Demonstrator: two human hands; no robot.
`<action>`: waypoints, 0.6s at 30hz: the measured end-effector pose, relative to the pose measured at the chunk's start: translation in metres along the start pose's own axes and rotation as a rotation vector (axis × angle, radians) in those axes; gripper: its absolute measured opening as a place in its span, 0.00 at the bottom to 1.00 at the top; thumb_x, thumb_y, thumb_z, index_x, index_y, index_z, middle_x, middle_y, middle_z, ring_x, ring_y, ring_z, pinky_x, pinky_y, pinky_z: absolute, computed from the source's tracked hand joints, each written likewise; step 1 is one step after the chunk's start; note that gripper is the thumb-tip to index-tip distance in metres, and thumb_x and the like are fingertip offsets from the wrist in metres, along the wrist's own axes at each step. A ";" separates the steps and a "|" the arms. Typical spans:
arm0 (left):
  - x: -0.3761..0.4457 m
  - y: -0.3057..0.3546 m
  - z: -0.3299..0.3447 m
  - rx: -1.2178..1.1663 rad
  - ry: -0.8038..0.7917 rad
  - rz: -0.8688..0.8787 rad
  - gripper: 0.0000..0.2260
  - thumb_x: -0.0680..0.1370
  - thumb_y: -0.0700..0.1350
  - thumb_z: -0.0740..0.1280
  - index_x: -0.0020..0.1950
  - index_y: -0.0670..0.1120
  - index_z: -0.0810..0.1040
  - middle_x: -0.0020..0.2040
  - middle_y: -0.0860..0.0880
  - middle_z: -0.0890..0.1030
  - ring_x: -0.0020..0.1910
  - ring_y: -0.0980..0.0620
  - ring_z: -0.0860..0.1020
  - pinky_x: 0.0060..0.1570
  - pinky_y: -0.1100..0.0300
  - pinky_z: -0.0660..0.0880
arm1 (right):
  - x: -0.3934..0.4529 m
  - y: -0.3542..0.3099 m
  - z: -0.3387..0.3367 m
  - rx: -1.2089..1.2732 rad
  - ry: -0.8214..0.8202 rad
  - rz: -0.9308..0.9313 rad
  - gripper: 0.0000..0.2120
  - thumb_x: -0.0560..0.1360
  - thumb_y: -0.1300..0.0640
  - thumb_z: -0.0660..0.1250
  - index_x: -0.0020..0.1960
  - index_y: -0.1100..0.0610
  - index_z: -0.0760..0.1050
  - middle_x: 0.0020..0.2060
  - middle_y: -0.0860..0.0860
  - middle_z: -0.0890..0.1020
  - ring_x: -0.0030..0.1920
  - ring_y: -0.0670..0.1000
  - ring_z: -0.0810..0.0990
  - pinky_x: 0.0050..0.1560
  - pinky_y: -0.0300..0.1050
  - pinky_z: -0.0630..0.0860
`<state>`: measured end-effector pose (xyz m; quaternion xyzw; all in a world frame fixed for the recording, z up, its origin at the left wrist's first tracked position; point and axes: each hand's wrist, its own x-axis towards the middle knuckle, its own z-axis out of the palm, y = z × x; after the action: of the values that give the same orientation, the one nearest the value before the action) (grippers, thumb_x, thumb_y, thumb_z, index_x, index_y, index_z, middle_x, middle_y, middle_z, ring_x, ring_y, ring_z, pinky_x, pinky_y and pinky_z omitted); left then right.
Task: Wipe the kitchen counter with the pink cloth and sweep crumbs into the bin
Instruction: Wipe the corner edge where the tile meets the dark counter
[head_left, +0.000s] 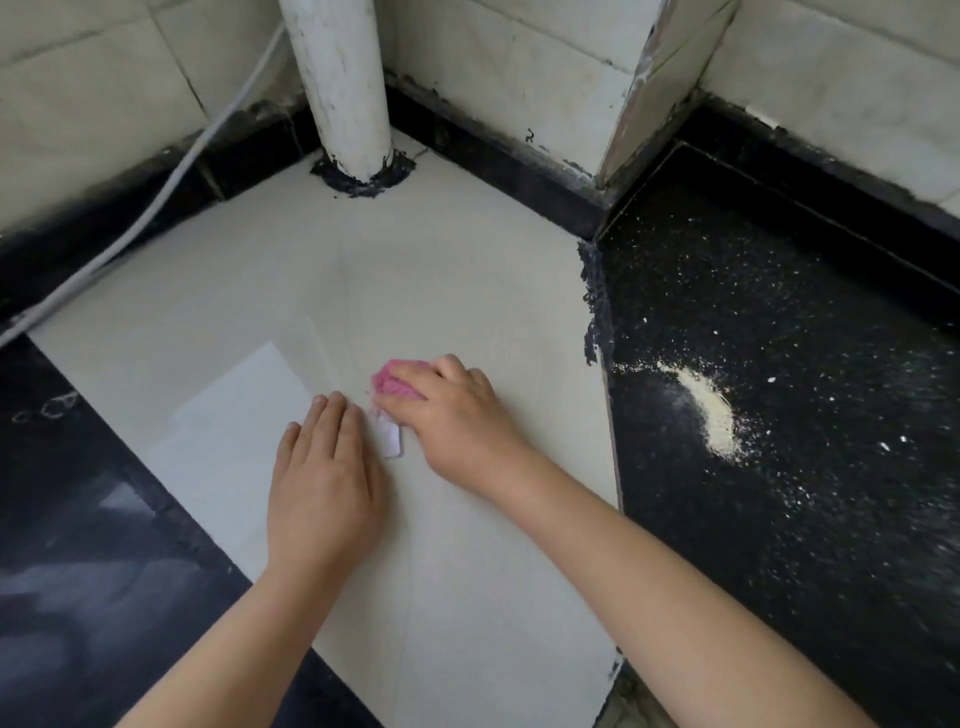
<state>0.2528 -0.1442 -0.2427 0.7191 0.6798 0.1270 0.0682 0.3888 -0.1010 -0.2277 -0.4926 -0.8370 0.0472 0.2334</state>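
The right hand (457, 415) is curled over a bunched pink cloth (390, 382), fingers bent around it and pressing it down onto the pale cream counter slab (415, 291). Only the far end of the cloth shows past the knuckles. Just beside it, the left hand (324, 478) lies flat, palm down, fingers straight and held together, pinning the near corner of a thin white sheet of paper (228, 410) to the slab. The 2 hands nearly touch; a small white tab (390, 441) shows in the gap between them, and what it belongs to cannot be told.

The sheet reaches left toward the slab's left edge, where the cream surface meets a dark glossy panel (104, 545). On the right, the slab ends in a straight seam with ragged black sealant against a black speckled stone counter (805, 519). On that stone, well apart from the cloth, sits a heap of pale yellowish crumbs (709, 410) with scattered specks around it.

Beyond the hands the cream slab lies bare up to the back corner, where a white vertical pipe (337, 83) rises from a ring of black sealant. A grey cable (156, 202) runs along the left wall's black skirting. Pale tiled walls (519, 62) close the back, and a tiled corner juts out at the right.
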 end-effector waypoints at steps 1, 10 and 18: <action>0.000 0.001 -0.001 0.002 0.001 0.000 0.22 0.74 0.43 0.49 0.56 0.31 0.74 0.58 0.32 0.75 0.60 0.33 0.72 0.58 0.38 0.67 | 0.001 0.007 0.000 -0.014 -0.001 0.015 0.16 0.64 0.62 0.59 0.45 0.52 0.82 0.49 0.52 0.82 0.40 0.57 0.79 0.36 0.42 0.73; 0.001 0.004 -0.005 0.038 -0.035 0.008 0.21 0.73 0.42 0.50 0.56 0.32 0.75 0.57 0.34 0.77 0.58 0.35 0.75 0.56 0.38 0.67 | -0.073 0.079 -0.077 -0.125 -0.131 0.682 0.16 0.75 0.66 0.58 0.58 0.55 0.77 0.61 0.51 0.76 0.47 0.52 0.66 0.44 0.54 0.77; 0.001 0.001 -0.004 0.025 -0.031 0.009 0.23 0.73 0.43 0.50 0.57 0.32 0.74 0.58 0.34 0.76 0.59 0.35 0.74 0.57 0.39 0.67 | -0.041 0.101 -0.075 -0.107 -0.112 0.532 0.13 0.70 0.71 0.62 0.50 0.61 0.80 0.57 0.55 0.79 0.46 0.60 0.69 0.45 0.56 0.75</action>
<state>0.2526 -0.1436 -0.2387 0.7248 0.6769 0.1076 0.0693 0.5188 -0.0955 -0.2065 -0.7033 -0.6912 0.0897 0.1398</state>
